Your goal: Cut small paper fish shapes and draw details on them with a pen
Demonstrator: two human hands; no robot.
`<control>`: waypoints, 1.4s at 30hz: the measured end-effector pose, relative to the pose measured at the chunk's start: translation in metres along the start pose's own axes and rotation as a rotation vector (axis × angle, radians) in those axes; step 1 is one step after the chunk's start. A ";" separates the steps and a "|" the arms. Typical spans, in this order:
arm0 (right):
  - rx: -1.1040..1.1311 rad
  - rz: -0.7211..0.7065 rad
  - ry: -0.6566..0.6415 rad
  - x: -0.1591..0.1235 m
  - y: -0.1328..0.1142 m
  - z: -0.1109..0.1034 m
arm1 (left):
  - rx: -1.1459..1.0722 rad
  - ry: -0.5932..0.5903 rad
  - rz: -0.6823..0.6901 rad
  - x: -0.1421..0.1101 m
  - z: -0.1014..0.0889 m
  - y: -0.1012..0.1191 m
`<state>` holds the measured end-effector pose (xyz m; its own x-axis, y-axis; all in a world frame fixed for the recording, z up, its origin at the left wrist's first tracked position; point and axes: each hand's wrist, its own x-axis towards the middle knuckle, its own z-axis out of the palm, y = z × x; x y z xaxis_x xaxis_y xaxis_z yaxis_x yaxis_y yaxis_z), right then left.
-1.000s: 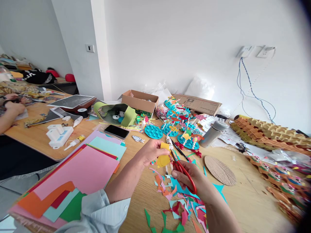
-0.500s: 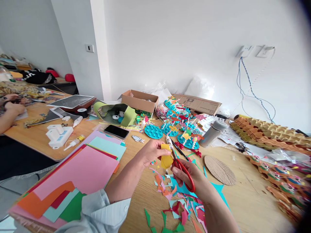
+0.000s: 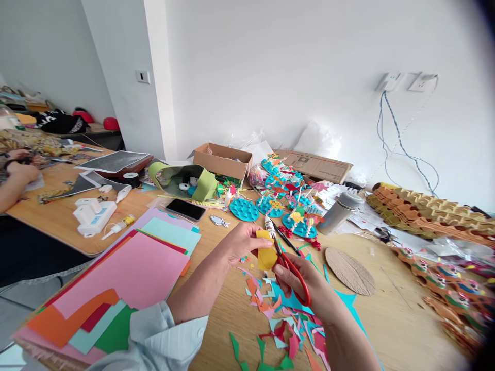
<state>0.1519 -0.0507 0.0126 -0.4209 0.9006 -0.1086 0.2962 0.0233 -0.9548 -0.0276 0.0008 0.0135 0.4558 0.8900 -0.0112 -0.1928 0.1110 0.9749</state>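
Pinched in my left hand (image 3: 244, 243) is a small piece of yellow paper (image 3: 266, 257), held by its upper left side above the table. My right hand (image 3: 296, 281) grips a pair of red-handled scissors (image 3: 305, 291), whose blades point up and lie against the paper's right edge. Part of the blades is hidden by the paper. Beneath both hands lie paper scraps (image 3: 270, 304) in orange, pink, red, green and blue. A white glue bottle (image 3: 269, 225) and a black pen (image 3: 286, 239) lie just beyond the paper.
Coloured paper sheets (image 3: 154, 268) are stacked at the left, near a phone (image 3: 185, 209). Blue discs with paper fish (image 3: 299, 224) stand at the back, beside a steel flask (image 3: 341, 212). A cardboard oval (image 3: 350, 270) lies right. A co-worker's arm (image 3: 17, 180) shows far left.
The yellow paper has shifted and turned slightly, with more of its lower part now showing flat. Both hands stay in nearly the same place.
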 end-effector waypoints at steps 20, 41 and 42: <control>0.000 -0.029 0.006 0.001 0.002 0.002 | -0.022 0.004 -0.004 0.002 -0.001 -0.001; 0.087 -0.136 0.302 0.003 0.005 -0.002 | 0.035 -0.212 -0.044 -0.003 0.004 -0.004; 0.092 -0.125 0.318 0.004 0.006 -0.003 | 0.085 -0.227 -0.045 -0.003 0.005 -0.004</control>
<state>0.1542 -0.0459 0.0071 -0.1570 0.9836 0.0883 0.1747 0.1157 -0.9778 -0.0240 -0.0049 0.0106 0.6475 0.7619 -0.0143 -0.0986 0.1023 0.9899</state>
